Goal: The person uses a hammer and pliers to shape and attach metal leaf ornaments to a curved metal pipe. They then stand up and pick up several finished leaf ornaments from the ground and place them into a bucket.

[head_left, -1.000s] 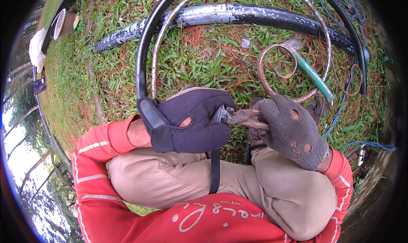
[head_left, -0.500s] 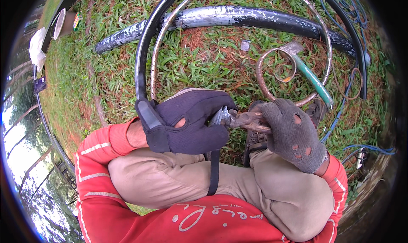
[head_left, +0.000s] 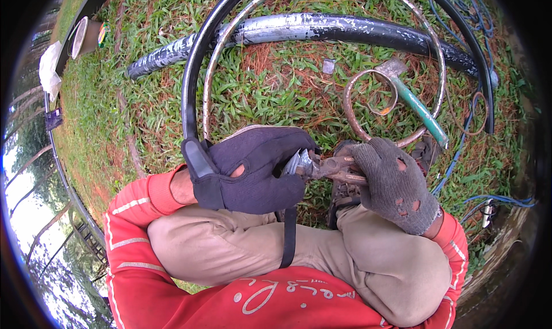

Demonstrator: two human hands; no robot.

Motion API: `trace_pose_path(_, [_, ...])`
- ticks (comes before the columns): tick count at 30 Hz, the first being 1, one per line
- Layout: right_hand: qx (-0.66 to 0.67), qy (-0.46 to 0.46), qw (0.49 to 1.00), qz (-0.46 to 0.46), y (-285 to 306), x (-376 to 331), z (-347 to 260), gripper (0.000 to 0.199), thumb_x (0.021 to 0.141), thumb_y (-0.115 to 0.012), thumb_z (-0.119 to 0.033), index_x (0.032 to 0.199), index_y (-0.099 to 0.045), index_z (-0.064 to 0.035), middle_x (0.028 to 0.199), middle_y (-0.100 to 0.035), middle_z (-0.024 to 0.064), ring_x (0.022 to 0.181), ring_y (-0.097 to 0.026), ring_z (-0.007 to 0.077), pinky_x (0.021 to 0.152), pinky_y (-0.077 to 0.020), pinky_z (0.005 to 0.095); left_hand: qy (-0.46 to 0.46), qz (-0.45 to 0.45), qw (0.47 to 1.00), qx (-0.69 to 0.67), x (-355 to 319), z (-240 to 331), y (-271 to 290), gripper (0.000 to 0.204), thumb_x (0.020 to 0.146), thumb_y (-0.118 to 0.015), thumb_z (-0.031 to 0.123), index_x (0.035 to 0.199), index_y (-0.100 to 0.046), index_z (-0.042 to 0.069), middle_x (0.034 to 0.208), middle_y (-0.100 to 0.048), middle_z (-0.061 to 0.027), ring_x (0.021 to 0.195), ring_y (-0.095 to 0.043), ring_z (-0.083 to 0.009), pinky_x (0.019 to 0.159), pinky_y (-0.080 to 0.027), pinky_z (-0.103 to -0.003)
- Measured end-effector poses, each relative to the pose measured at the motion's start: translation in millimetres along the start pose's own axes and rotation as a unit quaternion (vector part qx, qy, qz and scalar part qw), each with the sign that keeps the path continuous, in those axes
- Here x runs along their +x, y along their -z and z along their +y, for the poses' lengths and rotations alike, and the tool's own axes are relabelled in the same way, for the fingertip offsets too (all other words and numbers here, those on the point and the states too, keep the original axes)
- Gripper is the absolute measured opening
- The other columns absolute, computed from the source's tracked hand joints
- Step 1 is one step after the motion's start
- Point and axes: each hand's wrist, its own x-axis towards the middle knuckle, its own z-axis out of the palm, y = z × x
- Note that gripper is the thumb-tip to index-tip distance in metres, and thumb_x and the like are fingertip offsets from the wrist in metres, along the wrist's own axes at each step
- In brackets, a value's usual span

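My left hand (head_left: 253,168), dark glove, fingers wrapped tight round black rubber bicycle tyre (head_left: 190,81). Right hand (head_left: 394,182), holed grey glove, fingers clenched on rusty pliers (head_left: 328,168), nose just beyond left fingertips. I judge a slip could pinch the glove.

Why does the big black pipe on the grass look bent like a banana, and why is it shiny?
In the head view, the fisheye lens bends straight edges near the rim, so the long black plastic pipe curves; soft daylight puts pale glare on its top; the dark-gloved left hand and holed grey-gloved right hand look sharp, without hard shadows.
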Motion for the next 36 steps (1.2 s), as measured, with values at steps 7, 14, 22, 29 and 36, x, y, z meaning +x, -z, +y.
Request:
trace_pose_path(7, [0.013,0.003,1.000,0.007,0.5,0.9,1.9,0.053,0.083,-0.082,-0.001,0.134,-0.070,-0.0112,0.106,-0.065,0.0156,0.101,-0.070,0.0417,0.086,-0.0586,0.0535,-0.024,0.015,1.000,0.007,-1.6,-2.8,3.3,0.052,0.088,-0.079,0.023,0.135,-0.071,0.001,0.111,-0.073,-0.0173,0.097,-0.078,-0.0327,0.084,-0.062,-0.044])
trace_pose_path(14, [-0.011,0.000,1.000,0.014,0.5,6.5,4.4,0.050,0.080,-0.082,-0.004,0.128,-0.068,-0.0073,0.109,-0.064,0.0172,0.101,-0.071,0.0418,0.085,-0.0597,0.0533,0.099,-0.002,0.994,-0.043,8.6,17.9,15.1,0.055,0.093,-0.079,0.023,0.142,-0.062,0.002,0.118,-0.075,-0.0131,0.101,-0.077,-0.0222,0.085,-0.061,-0.041])
trace_pose_path(22, [-0.059,-0.003,0.997,0.049,0.7,7.4,7.2,0.050,0.083,-0.084,-0.013,0.129,-0.067,-0.0046,0.112,-0.065,0.0189,0.103,-0.071,0.0422,0.087,-0.0606,0.0525,-0.120,0.114,0.986,-0.035,8.2,-22.4,-3.0,0.063,0.097,-0.089,0.017,0.151,-0.061,0.002,0.161,-0.064,-0.0195,0.133,-0.072,-0.0210,0.108,-0.061,-0.038])
trace_pose_path(29, [-0.069,-0.018,0.996,0.052,-1.1,4.8,8.3,0.047,0.089,-0.085,-0.018,0.130,-0.067,-0.0034,0.113,-0.066,0.0191,0.104,-0.072,0.0415,0.087,-0.0614,0.0518,-0.108,0.166,0.979,-0.045,11.2,-26.8,-6.0,0.070,0.088,-0.102,0.021,0.150,-0.075,0.006,0.150,-0.074,-0.0166,0.123,-0.080,-0.0237,0.100,-0.066,-0.040])
trace_pose_path(36, [-0.060,-0.047,0.997,0.023,0.9,3.5,4.2,0.045,0.091,-0.084,-0.018,0.129,-0.066,-0.0046,0.112,-0.066,0.0182,0.104,-0.072,0.0411,0.086,-0.0613,0.0522,-0.118,0.158,0.980,0.000,10.3,-28.5,-1.1,0.066,0.085,-0.104,0.022,0.143,-0.078,0.004,0.133,-0.080,-0.0134,0.111,-0.082,-0.0216,0.091,-0.069,-0.037])
